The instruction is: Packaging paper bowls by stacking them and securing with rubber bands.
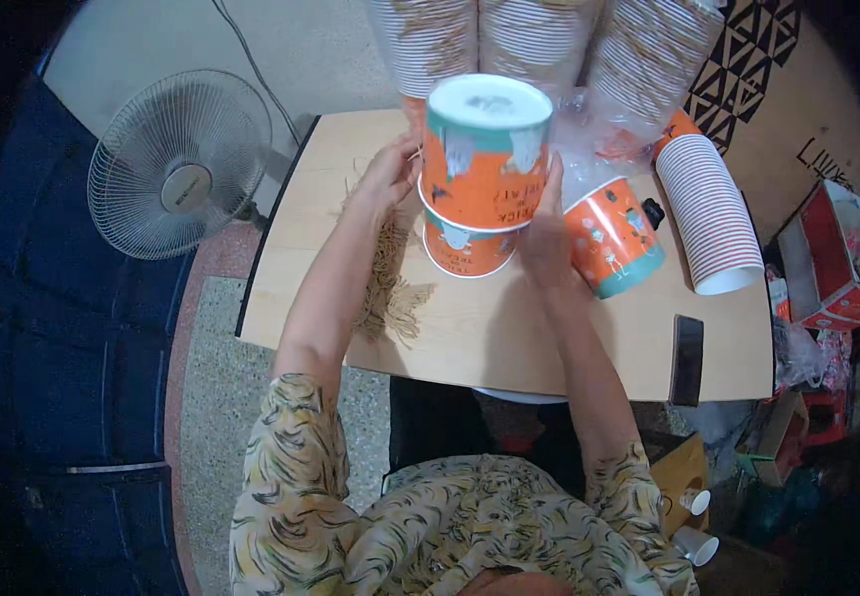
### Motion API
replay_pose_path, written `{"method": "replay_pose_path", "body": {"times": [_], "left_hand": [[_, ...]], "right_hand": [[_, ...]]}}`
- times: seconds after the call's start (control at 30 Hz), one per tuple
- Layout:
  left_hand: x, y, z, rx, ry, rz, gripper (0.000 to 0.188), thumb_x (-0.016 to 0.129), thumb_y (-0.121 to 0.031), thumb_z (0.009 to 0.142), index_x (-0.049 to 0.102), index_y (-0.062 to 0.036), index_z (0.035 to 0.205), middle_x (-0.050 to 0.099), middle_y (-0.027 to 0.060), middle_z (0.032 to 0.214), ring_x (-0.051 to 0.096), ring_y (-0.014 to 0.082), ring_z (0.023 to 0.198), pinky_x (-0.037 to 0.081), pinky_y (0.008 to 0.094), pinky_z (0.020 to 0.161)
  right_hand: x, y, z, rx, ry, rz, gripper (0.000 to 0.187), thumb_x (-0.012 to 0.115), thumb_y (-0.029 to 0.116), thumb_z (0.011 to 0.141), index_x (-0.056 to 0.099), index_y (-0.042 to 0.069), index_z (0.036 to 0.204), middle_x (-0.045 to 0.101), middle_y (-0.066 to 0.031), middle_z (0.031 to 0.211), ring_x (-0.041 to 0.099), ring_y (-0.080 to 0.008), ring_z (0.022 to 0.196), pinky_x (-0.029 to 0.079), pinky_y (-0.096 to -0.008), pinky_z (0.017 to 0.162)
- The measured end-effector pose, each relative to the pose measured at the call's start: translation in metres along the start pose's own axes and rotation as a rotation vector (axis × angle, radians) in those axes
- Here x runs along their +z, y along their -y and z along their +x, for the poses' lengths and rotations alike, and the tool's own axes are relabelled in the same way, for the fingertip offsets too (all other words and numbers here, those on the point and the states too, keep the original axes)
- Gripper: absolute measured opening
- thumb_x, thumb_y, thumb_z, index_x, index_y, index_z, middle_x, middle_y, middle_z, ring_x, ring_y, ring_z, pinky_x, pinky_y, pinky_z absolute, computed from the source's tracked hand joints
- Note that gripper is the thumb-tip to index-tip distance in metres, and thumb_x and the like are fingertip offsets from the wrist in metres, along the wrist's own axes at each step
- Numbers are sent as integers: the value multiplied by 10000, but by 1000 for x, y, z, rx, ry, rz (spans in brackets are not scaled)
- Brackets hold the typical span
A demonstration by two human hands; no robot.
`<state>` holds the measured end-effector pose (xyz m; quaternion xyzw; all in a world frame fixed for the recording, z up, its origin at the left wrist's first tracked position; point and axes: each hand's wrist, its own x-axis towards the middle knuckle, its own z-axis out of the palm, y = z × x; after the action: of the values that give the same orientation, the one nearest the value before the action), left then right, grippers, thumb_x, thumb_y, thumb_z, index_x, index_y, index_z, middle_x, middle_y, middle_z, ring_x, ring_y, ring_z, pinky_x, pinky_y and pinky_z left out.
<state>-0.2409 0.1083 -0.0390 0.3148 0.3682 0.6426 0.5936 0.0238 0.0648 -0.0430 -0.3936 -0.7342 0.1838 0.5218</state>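
Note:
An orange paper bucket (484, 189) with a green band and small printed figures is upside down, its white base facing up. My left hand (395, 174) curls against its left side, and my right hand (549, 238), partly blurred, is on its right side. Directly below, a second orange paper bucket (469, 250) shows its lower part; the upper one covers the rest. Right of my right hand, another orange and green bucket (617, 238) lies tilted on the table. Beside my left forearm lies a bundle of tan twisted paper cords (385, 283).
Plastic-wrapped stacks of white-rimmed cups (529, 45) line the table's far edge. A long nested stack of buckets (713, 214) lies at the right. A dark phone (686, 360) rests on the wooden table (430, 358). A fan (186, 174) stands left; a red box (832, 258) is far right.

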Motion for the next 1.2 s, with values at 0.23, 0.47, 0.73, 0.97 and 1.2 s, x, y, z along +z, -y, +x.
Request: {"method": "replay_pose_path", "body": {"times": [0.23,0.47,0.73,0.97,1.2], "left_hand": [[-7,30,9,-89,-83,-187,215,514,-130,1002,591,4,1152,677,131,1086,679,182,989,581,298,903],[-23,10,-29,-20,-319,247,360,510,2,960,563,35,1315,657,122,1214,639,188,1065,541,301,905],[97,-35,-108,645,-82,780,447,559,-240,1021,521,-90,1440,510,129,1464,523,226,1299,426,352,1070],[79,0,-130,774,56,1282,230,701,-231,902,764,-152,1108,561,201,1376,510,372,1310,399,459,1098],[67,8,-112,618,55,1141,252,648,-256,939,755,-126,1127,456,213,1484,422,404,1390,370,486,1114]], "right_hand": [[-4,-47,-30,2,204,-193,692,534,44,937,210,39,1549,486,-239,1414,560,-312,1215,471,-415,1023],[-45,-29,-22,201,165,128,572,487,165,1026,275,34,1541,533,-254,1369,557,-335,1232,446,-410,1044],[-50,37,35,-227,127,141,417,510,191,998,497,-82,1314,510,-301,1366,487,-420,1316,404,-447,1091],[-44,20,-3,-188,171,30,326,601,151,965,572,18,1261,496,-296,1394,503,-441,1293,451,-468,1041],[-53,8,-20,-203,347,-47,492,507,223,1027,402,113,1494,460,-269,1440,502,-422,1297,458,-471,1027]]}}
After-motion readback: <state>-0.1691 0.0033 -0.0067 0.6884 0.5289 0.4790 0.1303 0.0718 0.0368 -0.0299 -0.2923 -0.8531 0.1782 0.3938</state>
